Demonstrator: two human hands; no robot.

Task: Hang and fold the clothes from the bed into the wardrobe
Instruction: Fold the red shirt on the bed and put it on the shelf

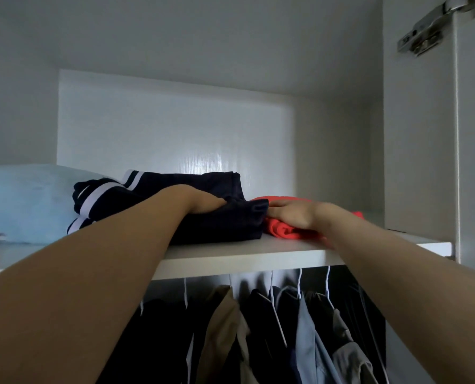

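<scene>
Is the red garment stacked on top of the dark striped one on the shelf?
No, the red garment lies on the shelf right of the dark striped garment, with the right hand flat on it.

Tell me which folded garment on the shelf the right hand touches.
The red garment, right of the navy white-striped one; the right hand lies flat on it.

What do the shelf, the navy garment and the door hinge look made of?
The shelf looks like white laminated board: smooth, matte, with a square edge. The navy garment is soft fabric, perhaps a sports knit: it creases and carries white stripes. The hinge is bare metal with silvery glints.
</scene>
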